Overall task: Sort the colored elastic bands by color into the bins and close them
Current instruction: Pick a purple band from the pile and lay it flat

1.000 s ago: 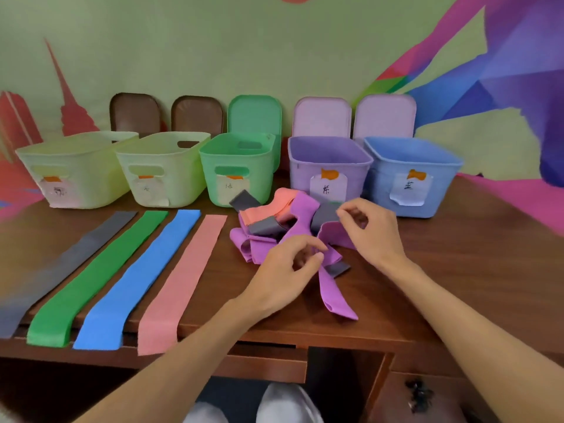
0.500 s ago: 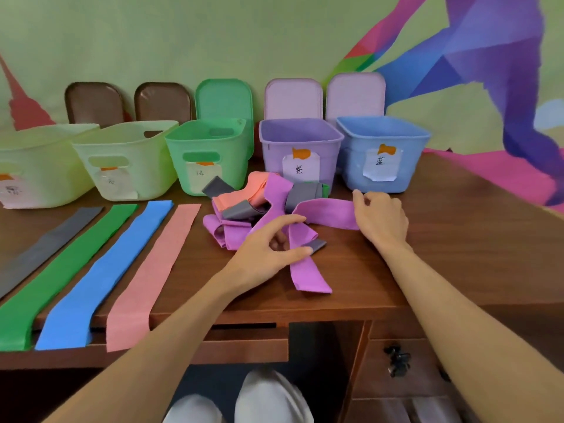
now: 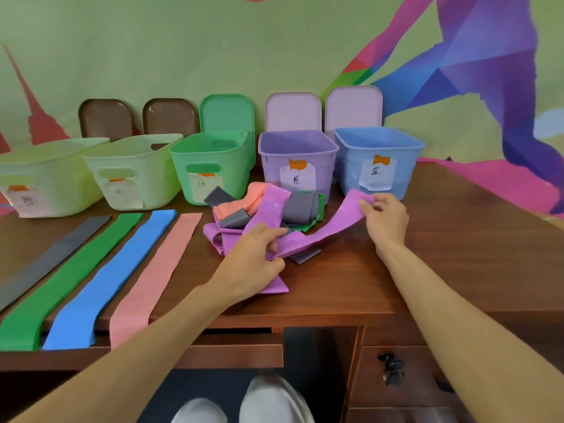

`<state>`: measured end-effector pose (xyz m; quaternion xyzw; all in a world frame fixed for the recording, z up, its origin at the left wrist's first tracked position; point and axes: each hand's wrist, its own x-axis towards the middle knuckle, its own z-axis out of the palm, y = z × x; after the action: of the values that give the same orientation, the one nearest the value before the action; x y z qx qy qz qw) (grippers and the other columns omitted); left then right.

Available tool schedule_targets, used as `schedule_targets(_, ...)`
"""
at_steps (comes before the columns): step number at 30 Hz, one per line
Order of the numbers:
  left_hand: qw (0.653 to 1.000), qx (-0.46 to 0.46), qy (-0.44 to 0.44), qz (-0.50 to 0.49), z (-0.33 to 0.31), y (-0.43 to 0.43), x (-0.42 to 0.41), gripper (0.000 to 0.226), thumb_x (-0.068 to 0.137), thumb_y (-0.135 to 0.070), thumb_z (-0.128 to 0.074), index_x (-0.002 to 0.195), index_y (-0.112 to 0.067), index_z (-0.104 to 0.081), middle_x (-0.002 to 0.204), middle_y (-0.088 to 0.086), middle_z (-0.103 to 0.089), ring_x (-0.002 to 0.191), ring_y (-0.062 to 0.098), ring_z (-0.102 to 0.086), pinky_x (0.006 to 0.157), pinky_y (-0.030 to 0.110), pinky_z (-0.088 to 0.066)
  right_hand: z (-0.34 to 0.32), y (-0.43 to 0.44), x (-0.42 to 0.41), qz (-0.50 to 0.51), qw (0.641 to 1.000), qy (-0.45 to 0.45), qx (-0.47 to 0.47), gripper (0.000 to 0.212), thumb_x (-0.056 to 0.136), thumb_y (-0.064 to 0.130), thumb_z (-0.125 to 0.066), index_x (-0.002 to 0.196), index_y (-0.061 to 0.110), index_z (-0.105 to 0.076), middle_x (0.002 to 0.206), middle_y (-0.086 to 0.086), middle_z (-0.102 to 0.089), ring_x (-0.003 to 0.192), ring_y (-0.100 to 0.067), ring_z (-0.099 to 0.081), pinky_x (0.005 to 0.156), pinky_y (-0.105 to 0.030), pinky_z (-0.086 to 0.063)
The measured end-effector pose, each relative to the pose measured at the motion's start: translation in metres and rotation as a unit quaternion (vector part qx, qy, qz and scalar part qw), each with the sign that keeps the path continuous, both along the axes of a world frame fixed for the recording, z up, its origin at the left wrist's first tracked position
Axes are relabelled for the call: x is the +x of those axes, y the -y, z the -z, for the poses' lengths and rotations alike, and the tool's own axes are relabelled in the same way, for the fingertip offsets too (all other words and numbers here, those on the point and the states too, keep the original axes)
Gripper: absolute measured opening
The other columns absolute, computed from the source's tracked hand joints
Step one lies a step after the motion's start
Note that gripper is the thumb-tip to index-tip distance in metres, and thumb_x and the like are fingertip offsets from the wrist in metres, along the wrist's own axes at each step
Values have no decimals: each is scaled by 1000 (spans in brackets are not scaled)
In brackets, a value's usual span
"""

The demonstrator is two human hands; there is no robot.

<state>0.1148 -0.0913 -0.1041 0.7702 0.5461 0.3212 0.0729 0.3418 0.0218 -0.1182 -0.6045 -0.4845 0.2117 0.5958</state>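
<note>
Purple elastic band stretched out of a tangled pile, bins open

The right hand [image 3: 385,215] pinched one end of the purple band [image 3: 331,226] near the blue bin [image 3: 378,161]; the left hand [image 3: 254,259] had closed on it beside the pile [image 3: 262,213]. Tangled grey and salmon bands might have been dragged along, or the stretched band might have snapped back. Handwritten labels read 紫 on the purple bin [image 3: 297,154], 蓝 on the blue, 绿 on the green bin [image 3: 210,166].

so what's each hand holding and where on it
Both hold one purple band: right hand pinches its far end, left hand grips it mid-length beside the pile.
</note>
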Motion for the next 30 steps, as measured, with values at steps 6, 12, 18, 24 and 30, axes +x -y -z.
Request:
schedule_targets(6,984,-121,-128,-30,-20,0,22,42,95,-48,-39,101,-20,-70,96,2,-54,83,16,-57,84,34,-47,0,-1,3,0,997,-64,42,8,84,12,-70,87,16,-63,88,1,-63,87,-14,-59,85,-35,-51)
schedule_targets(12,969,-200,-137,-51,-31,-13,33,28,95,-22,-44,106,-13,-68,106,6,-69,92,19,-63,83,31,-51,-1,0,5,0,994,-106,35,25,83,11,-66,73,32,-57,90,-5,-67,74,-28,-65,65,-39,-56)
schedule_targets(18,936,-282,-189,-90,-33,-10,39,45,88,-29,-59,125,-7,-48,112,7,-56,93,17,-50,75,26,-41,-3,3,4,-6,989,-137,48,8,88,10,-59,91,16,-56,91,-13,-68,56,-17,-61,51,-27,-49)
schedule_targets(24,937,-321,-119,-68,-35,-6,43,30,88,-19,-57,116,-9,-56,115,9,-60,97,21,-55,79,27,-46,-19,10,-5,2,975,-209,79,7,90,10,-60,95,12,-56,98,-19,-67,55,-16,-61,47,-25,-48)
schedule_targets(30,959,-275,67,-19,-40,14,34,19,89,-6,-57,78,-19,-49,84,0,-55,80,12,-50,73,26,-43,-58,15,-28,-12,971,-204,123,10,89,13,-62,89,19,-55,103,-17,-64,65,-19,-64,41,-18,-46)
